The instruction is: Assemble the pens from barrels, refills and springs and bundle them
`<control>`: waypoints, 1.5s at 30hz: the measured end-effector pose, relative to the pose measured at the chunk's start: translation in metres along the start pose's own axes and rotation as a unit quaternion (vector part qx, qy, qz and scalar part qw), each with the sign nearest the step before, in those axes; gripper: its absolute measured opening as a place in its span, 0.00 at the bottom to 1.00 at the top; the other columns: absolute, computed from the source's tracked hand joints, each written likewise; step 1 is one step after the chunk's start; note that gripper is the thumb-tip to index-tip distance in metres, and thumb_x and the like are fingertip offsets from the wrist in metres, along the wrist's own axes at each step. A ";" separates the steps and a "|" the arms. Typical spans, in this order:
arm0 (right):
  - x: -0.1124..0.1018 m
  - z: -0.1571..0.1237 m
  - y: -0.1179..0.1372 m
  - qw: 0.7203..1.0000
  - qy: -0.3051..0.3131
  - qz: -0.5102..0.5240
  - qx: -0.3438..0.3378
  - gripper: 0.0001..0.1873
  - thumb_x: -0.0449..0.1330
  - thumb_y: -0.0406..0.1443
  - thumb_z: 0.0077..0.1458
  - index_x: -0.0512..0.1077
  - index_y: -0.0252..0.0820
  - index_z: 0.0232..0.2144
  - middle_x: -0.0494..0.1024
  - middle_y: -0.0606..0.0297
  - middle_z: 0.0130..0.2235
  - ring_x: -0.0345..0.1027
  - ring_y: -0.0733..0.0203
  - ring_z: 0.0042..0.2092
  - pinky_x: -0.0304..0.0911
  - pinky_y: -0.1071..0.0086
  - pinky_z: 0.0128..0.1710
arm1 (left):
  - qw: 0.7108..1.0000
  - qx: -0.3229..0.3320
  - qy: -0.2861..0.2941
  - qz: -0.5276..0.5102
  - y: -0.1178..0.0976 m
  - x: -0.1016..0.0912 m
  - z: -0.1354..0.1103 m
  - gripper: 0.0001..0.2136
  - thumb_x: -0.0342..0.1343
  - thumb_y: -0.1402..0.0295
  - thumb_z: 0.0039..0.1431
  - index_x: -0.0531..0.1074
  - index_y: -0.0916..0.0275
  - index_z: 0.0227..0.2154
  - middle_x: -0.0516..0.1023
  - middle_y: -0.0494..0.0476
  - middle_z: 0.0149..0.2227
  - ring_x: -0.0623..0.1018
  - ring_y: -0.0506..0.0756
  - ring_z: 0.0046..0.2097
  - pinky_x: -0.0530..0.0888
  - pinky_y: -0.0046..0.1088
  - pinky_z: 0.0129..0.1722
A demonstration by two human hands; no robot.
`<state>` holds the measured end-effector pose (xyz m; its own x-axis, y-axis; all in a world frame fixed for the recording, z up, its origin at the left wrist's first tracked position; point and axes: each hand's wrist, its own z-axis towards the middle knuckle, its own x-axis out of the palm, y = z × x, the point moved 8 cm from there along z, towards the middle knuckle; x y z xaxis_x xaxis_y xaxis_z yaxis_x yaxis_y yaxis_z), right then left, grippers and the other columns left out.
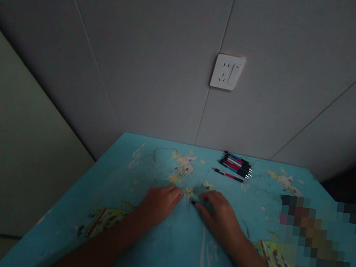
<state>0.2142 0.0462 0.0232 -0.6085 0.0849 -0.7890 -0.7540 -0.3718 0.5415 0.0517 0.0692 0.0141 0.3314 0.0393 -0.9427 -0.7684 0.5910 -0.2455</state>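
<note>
My left hand point(163, 201) is closed just above the blue patterned tabletop, its fingers and thumb pressed together. A tiny pale tip shows at its fingertips; what it belongs to is hidden. Facing it across a narrow gap, my right hand point(218, 211) has its fingers curled in. A small dark piece point(193, 202) pokes out by its thumb tip, too small to name. Beyond the right hand lies a single red and black pen point(229, 175). Behind that pen, a pile of several pens point(235, 164) in black, red, blue and white lies near the wall.
The blue tabletop point(162, 254) bears cartoon prints and meets a grey panelled wall point(158, 82) at its far edge. A white wall socket point(228, 72) with a switch sits above. A pixelated patch hides something on the right. A pale panel point(14, 151) stands at the left.
</note>
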 end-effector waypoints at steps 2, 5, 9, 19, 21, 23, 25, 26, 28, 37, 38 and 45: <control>0.003 0.000 -0.005 0.999 0.026 -0.034 0.010 0.08 0.62 0.39 0.59 0.74 0.43 0.40 0.75 0.59 0.38 0.70 0.54 0.42 0.66 0.62 0.44 | 1.000 -0.015 0.000 -0.001 0.006 0.000 0.001 0.12 0.45 0.64 0.70 0.73 0.59 0.36 0.77 0.54 0.33 0.78 0.54 0.35 0.68 0.29 0.33; 0.009 0.000 -0.008 0.996 0.065 -0.056 0.019 0.06 0.62 0.38 0.59 0.75 0.43 0.37 0.75 0.59 0.38 0.70 0.55 0.42 0.65 0.64 0.44 | 0.999 -0.032 0.002 0.003 0.013 0.000 0.001 0.14 0.43 0.63 0.71 0.72 0.59 0.37 0.77 0.54 0.34 0.78 0.54 0.35 0.68 0.28 0.34; 0.005 0.001 -0.005 0.998 0.045 -0.026 0.020 0.05 0.58 0.35 0.62 0.74 0.44 0.39 0.76 0.62 0.38 0.69 0.56 0.42 0.63 0.64 0.46 | 1.000 -0.018 0.019 0.001 0.009 0.003 0.000 0.15 0.42 0.63 0.71 0.73 0.59 0.37 0.77 0.53 0.34 0.78 0.54 0.36 0.68 0.28 0.35; 0.000 0.000 -0.009 0.999 -0.001 0.032 0.006 0.05 0.59 0.34 0.61 0.73 0.45 0.41 0.76 0.64 0.39 0.70 0.57 0.41 0.65 0.64 0.44 | 0.999 0.002 0.039 0.024 -0.002 0.000 -0.002 0.14 0.43 0.63 0.71 0.73 0.57 0.36 0.77 0.53 0.33 0.78 0.55 0.35 0.66 0.30 0.33; 0.000 0.000 -0.006 0.999 0.000 0.039 -0.003 0.05 0.59 0.34 0.61 0.73 0.44 0.41 0.76 0.64 0.38 0.70 0.57 0.41 0.65 0.64 0.44 | 0.999 0.015 0.043 0.025 -0.005 0.001 -0.002 0.14 0.44 0.63 0.70 0.74 0.57 0.36 0.77 0.52 0.33 0.78 0.55 0.35 0.67 0.30 0.32; 0.001 0.000 -0.003 0.999 -0.001 0.046 -0.011 0.06 0.59 0.33 0.62 0.73 0.44 0.41 0.76 0.63 0.39 0.70 0.57 0.41 0.65 0.64 0.45 | 0.998 0.029 0.045 0.031 -0.006 0.004 -0.003 0.13 0.44 0.63 0.70 0.74 0.56 0.38 0.78 0.52 0.34 0.79 0.55 0.35 0.67 0.30 0.32; 0.002 0.000 0.003 0.998 0.005 0.055 -0.027 0.06 0.58 0.33 0.62 0.73 0.43 0.42 0.76 0.63 0.39 0.70 0.57 0.42 0.65 0.64 0.45 | 0.997 0.037 0.042 0.044 -0.005 0.008 -0.005 0.11 0.45 0.64 0.70 0.74 0.54 0.42 0.79 0.52 0.35 0.79 0.55 0.35 0.67 0.29 0.31; 0.003 0.000 0.007 0.997 0.012 0.060 -0.040 0.06 0.58 0.33 0.63 0.73 0.43 0.42 0.76 0.62 0.39 0.70 0.57 0.43 0.65 0.64 0.46 | 0.997 0.037 0.039 0.052 -0.003 0.011 -0.006 0.11 0.47 0.64 0.69 0.74 0.54 0.44 0.79 0.52 0.35 0.80 0.55 0.34 0.67 0.29 0.30; 0.004 0.000 0.014 0.996 0.020 0.066 -0.062 0.07 0.57 0.34 0.63 0.73 0.43 0.43 0.76 0.62 0.40 0.69 0.57 0.44 0.66 0.64 0.47 | 0.996 0.055 0.041 0.063 -0.001 0.019 -0.008 0.10 0.48 0.65 0.69 0.73 0.54 0.47 0.80 0.52 0.35 0.80 0.55 0.34 0.68 0.28 0.28; 0.008 -0.004 0.030 0.991 0.020 0.083 -0.099 0.11 0.56 0.37 0.65 0.74 0.43 0.47 0.77 0.61 0.40 0.70 0.59 0.44 0.66 0.66 0.48 | 0.995 0.086 0.034 0.042 -0.005 0.024 -0.008 0.13 0.44 0.64 0.70 0.75 0.56 0.42 0.81 0.52 0.33 0.81 0.55 0.30 0.70 0.26 0.26; 0.008 -0.004 0.031 0.991 0.019 0.087 -0.100 0.11 0.56 0.37 0.65 0.73 0.44 0.47 0.78 0.61 0.40 0.70 0.59 0.43 0.66 0.66 0.47 | 0.995 0.084 0.031 0.038 -0.005 0.024 -0.008 0.13 0.44 0.63 0.70 0.75 0.56 0.42 0.82 0.52 0.33 0.82 0.55 0.30 0.71 0.26 0.26; 0.005 -0.005 0.036 0.990 0.018 0.100 -0.099 0.13 0.54 0.40 0.66 0.73 0.43 0.48 0.80 0.63 0.42 0.73 0.61 0.44 0.64 0.69 0.49 | 0.994 0.106 0.023 0.020 -0.006 0.023 -0.010 0.15 0.43 0.62 0.70 0.75 0.57 0.38 0.81 0.52 0.30 0.81 0.55 0.29 0.72 0.26 0.26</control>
<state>0.1847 0.0287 0.0374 -0.7288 -0.0414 -0.6835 -0.5539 -0.5511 0.6240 0.0587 0.0588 -0.0086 0.2733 0.0320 -0.9614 -0.6466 0.7460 -0.1590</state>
